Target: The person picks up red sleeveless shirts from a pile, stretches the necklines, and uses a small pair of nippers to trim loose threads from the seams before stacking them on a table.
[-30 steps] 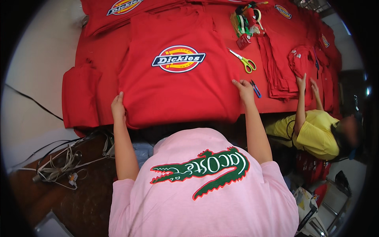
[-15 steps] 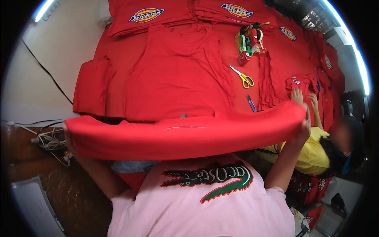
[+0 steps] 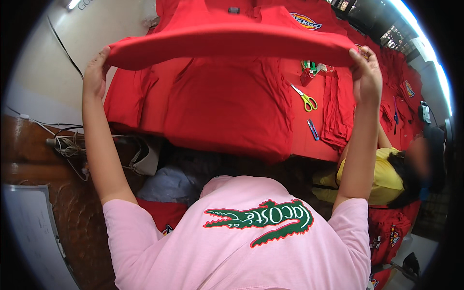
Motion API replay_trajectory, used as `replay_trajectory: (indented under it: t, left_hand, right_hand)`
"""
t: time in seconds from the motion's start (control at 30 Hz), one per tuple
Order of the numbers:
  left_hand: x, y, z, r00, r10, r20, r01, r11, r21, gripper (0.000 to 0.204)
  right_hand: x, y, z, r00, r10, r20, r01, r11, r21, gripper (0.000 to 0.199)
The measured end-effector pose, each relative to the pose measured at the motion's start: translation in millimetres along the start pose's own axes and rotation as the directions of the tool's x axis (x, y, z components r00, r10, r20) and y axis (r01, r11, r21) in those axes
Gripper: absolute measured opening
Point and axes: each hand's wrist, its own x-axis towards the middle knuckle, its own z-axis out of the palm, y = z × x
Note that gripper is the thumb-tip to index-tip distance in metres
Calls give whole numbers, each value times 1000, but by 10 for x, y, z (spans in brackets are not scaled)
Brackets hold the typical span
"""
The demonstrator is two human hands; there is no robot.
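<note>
Stretched between my two raised hands is a red shirt (image 3: 232, 42), its near edge pulled into a long band over the table. My left hand (image 3: 98, 72) grips one corner of it, and my right hand (image 3: 366, 72) pinches the opposite corner. A small dark neck tag shows near the shirt's far end. Beneath it another red garment (image 3: 227, 106) lies spread flat, with its lower edge hanging over the table's front. Nearest my right hand on the table are yellow-handled scissors (image 3: 307, 99) and blue thread snips (image 3: 313, 129).
Folded red cloth (image 3: 128, 104) lies at the table's left, and more red garments (image 3: 336, 111) at the right. A red box (image 3: 308, 76) with small supplies stands behind the scissors. To my right sits a person in a yellow top (image 3: 372, 179). Cables (image 3: 67, 145) hang at left.
Both my hands have moved forward and up, away from my body, carrying the red shirt out over the table. The front edge of the garment below has come into view.
</note>
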Motion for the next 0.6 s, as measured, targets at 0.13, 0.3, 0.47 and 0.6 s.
replay_trajectory:
  t: [0.13, 0.3, 0.47, 0.6]
  left_hand:
    - [-357, -838, 28, 999, -47, 12, 45, 991, 125, 36]
    - [-1243, -2189, -84, 922, -386, 6, 383, 918, 101, 34]
    - [-2068, -3151, -390, 794, -608, 4, 599, 784, 163, 33]
    - [-1797, -3303, -431, 810, -583, -70, 552, 716, 428, 28]
  right_hand:
    - [-557, 637, -202, 988, 146, -51, -152, 978, -145, 34]
    - [-1819, 1790, -587, 875, 429, -224, -481, 815, -322, 29]
    - [-2678, 2319, -653, 596, 704, -387, -803, 542, -249, 23]
    - [-2568, 2612, -730, 788, 285, -545, -602, 538, -590, 19]
